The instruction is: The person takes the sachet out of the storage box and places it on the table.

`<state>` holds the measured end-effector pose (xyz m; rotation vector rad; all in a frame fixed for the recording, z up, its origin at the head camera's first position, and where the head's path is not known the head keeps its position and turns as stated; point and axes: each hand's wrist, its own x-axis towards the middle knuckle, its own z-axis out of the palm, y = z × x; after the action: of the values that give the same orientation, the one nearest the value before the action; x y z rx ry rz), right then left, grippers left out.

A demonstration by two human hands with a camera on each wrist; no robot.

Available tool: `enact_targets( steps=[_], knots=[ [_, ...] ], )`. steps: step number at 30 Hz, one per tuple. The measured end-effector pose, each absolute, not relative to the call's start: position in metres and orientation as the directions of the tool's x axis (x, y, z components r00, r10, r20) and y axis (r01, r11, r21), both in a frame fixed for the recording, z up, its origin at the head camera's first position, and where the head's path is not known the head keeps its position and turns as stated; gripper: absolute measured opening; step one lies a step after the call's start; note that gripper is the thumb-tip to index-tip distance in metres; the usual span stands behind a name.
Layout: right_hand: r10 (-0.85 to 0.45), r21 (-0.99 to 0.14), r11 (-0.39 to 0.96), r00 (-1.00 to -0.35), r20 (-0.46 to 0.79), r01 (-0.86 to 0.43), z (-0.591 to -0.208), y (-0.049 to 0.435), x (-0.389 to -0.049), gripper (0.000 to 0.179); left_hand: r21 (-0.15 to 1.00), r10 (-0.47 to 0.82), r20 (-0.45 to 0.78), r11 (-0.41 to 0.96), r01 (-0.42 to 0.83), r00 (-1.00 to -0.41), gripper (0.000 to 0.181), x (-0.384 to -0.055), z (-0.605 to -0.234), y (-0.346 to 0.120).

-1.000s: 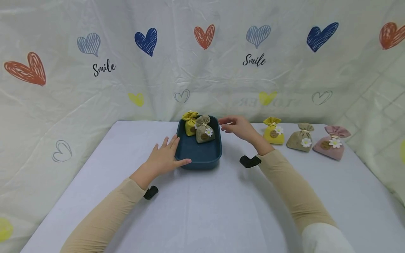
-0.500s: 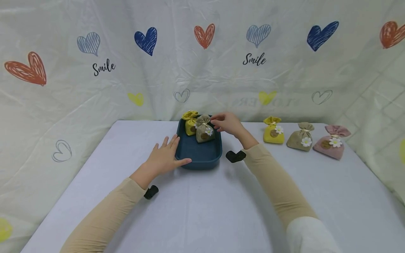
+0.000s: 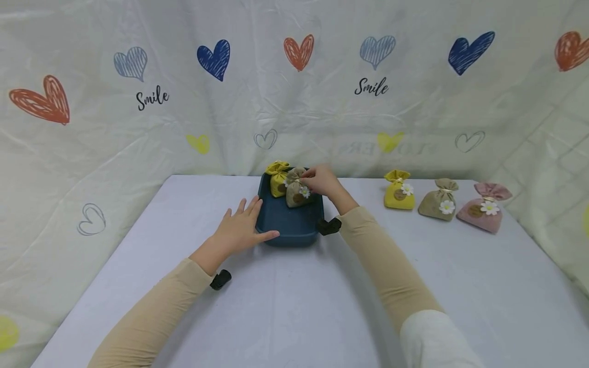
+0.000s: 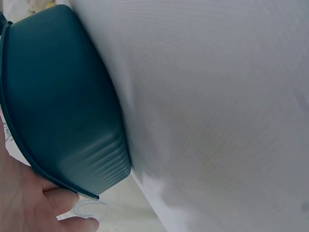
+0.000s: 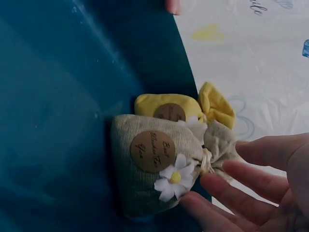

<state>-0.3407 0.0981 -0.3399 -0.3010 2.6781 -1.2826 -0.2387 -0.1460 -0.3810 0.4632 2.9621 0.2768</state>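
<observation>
In the head view my left hand (image 3: 236, 230) lies with spread, straight fingers against the left side of a dark blue-green tray (image 3: 289, 240). The left wrist view shows its fingers (image 4: 63, 199) at the tray's rim. Two small drawstring pouches lean together at the tray's far end. One is a beige pouch (image 5: 126, 164) with a white flower and round label; behind it stands a yellow pouch (image 5: 149, 102). My right hand (image 3: 323, 181) reaches over the tray's right rim. Its thumb and fingers (image 5: 241, 193) are around the beige pouch's gathered neck, seeming to pinch it lightly.
On the white table (image 3: 285, 306), right of the tray, stand a second yellow pouch (image 3: 397, 197), another beige pouch (image 3: 434, 204) and a pink pouch (image 3: 476, 217). A pale curtain (image 3: 257, 92) printed with hearts hangs behind the table's back edge.
My right hand has moved left, from beside the tray to the beige pouch's neck, its fingers drawing together there. The left hand and the pouches have not visibly moved.
</observation>
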Motion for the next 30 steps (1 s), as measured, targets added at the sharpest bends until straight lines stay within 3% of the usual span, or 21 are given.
enact_targets(
  steps=[17,30],
  knots=[
    [-0.242,-0.667,0.739,-0.961,-0.133,-0.094,-0.336,0.087,-0.347,0.045,0.192,0.313,-0.097,0.937,0.291,-0.945,0.110,-0.236,-0.379,-0.145],
    [-0.250,-0.662,0.741,-0.962,-0.113,-0.115,-0.343,0.081,-0.351,0.045,0.193,0.320,-0.093,0.935,0.298,-0.943,0.110,-0.237,-0.381,-0.145]
  ],
)
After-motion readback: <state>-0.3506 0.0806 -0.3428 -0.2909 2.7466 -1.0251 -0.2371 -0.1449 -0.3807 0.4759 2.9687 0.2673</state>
